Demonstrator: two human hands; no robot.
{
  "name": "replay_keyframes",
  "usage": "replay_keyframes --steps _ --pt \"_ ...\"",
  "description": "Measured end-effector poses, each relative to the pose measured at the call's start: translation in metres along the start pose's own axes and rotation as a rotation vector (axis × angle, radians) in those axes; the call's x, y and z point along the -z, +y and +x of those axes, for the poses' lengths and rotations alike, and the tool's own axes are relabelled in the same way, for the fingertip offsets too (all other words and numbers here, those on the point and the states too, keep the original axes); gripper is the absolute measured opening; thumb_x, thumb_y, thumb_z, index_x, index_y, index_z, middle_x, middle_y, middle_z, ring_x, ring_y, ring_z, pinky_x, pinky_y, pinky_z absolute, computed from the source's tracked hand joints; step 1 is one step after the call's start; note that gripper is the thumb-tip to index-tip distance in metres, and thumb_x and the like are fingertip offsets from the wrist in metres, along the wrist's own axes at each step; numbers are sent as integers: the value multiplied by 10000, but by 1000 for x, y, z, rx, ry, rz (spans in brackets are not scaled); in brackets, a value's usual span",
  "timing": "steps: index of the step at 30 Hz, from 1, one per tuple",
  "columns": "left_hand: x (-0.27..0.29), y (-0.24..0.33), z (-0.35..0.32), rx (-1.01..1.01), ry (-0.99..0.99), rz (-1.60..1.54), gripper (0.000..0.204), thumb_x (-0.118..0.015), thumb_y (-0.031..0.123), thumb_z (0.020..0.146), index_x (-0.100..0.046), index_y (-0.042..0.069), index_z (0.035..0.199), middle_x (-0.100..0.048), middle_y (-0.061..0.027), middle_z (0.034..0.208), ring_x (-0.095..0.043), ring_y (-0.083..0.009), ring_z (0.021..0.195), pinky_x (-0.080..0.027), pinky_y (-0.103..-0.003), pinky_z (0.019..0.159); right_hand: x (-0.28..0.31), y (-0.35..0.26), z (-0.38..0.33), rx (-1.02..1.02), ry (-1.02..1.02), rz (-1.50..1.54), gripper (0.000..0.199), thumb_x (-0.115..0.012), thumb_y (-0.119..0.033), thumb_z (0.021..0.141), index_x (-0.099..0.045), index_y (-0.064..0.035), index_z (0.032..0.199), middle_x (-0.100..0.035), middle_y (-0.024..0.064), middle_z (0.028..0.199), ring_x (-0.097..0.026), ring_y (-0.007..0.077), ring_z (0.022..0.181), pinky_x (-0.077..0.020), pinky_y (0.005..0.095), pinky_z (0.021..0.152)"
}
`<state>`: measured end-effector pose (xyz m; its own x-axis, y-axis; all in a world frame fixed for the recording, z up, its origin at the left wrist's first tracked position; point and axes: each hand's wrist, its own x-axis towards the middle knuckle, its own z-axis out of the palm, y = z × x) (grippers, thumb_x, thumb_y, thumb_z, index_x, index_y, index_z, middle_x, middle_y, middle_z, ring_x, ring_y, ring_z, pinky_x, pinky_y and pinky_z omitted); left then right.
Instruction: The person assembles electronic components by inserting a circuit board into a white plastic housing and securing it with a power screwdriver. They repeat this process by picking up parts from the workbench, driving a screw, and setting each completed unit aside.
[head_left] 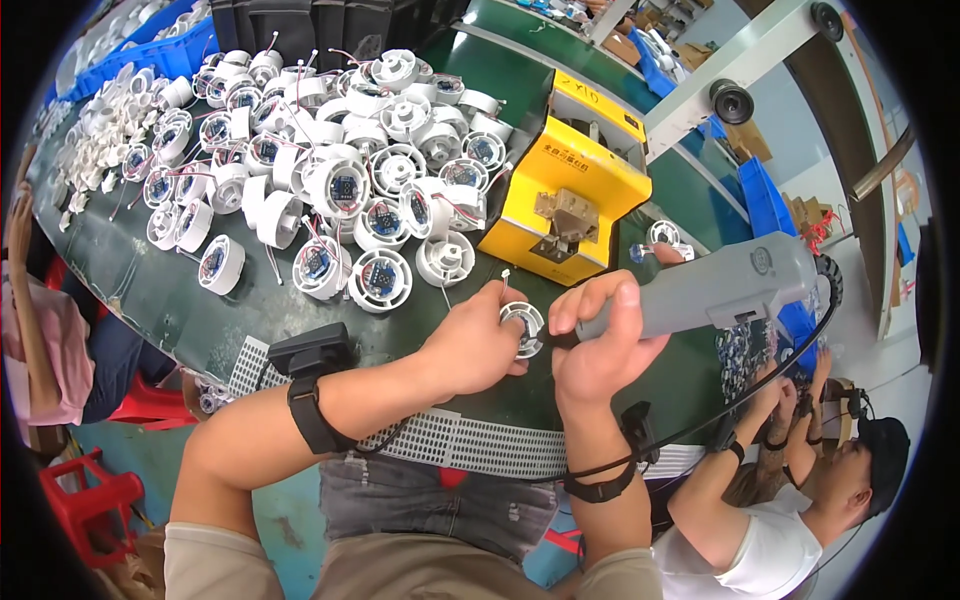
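Tool (725, 287) nears white ring (526, 342) at packed green bench (185, 312)

Head view: A worker's left hand (475, 335) pinches a small white ring between thumb and fingers, just in front of the worker and near the edge of a heap of white cups (350, 150). The right hand (605, 345) is wrapped around the front end of a grey, corded tool that looks like a power screwdriver, its dark nose pointing at the ring. Whether the tip touches the ring cannot be told, as fingers partly cover it. A yellow machine (570, 200) with a metal fitting on its face stands just beyond both hands, between the heap and another white part (664, 236) lying on the far side.

Several risks present themselves. The left fingers sit close to the nose, so a tip skidding off the ring could catch skin. The ring rests in fingers rather than in a clamp, and a weak pinch could let it twist under the tool's turning force. A black cord (690, 440) loops down past the right forearm and could tug the tool off line. Thin wires trail from many of the cups, several with blue boards (345, 187) inside; a careless sweep of the left arm might snag one and tip cups over. At right, a co-worker in a white shirt (755, 545) sits close enough that a wide elbow could jostle the work.
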<state>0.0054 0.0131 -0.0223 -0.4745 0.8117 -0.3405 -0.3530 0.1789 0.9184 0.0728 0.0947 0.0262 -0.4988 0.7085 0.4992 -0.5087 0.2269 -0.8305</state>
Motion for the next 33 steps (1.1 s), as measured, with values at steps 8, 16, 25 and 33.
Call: replay_keyframes --steps 8,16,25,33 --pt "-1 -2 1 -27 3 36 298 -448 93 927 -464 -57 1183 -651 -190 967 -705 -238 735 -554 -329 669 2 5 0 25 -106 -38 470 -469 -144 909 -248 -36 1310 -428 56 628 -446 140 449 -449 283 429" --pt "2 6 0 32 -48 44 236 -445 76 967 -448 -64 1158 -513 -128 1129 -601 -197 994 -612 -319 767 2 1 -1 36 -92 -31 459 -446 -160 923 -249 -45 1321 -428 60 634 -452 143 448 -443 283 427" --pt "1 4 -1 37 -50 19 236 -440 71 966 -446 -63 1160 -513 -132 1133 -606 -200 987 -611 -313 765 3 2 -1 26 -70 -17 443 -437 -171 936 -259 -58 1325 -428 60 634 -454 141 449 -432 279 421" --pt "0 3 0 -20 16 86 288 -450 91 928 -487 -39 1182 -650 -192 944 -696 -227 700 -550 -325 647 3 9 -3 18 -97 -17 402 -444 -160 928 -285 -55 1282 -427 61 634 -453 145 452 -435 278 427"
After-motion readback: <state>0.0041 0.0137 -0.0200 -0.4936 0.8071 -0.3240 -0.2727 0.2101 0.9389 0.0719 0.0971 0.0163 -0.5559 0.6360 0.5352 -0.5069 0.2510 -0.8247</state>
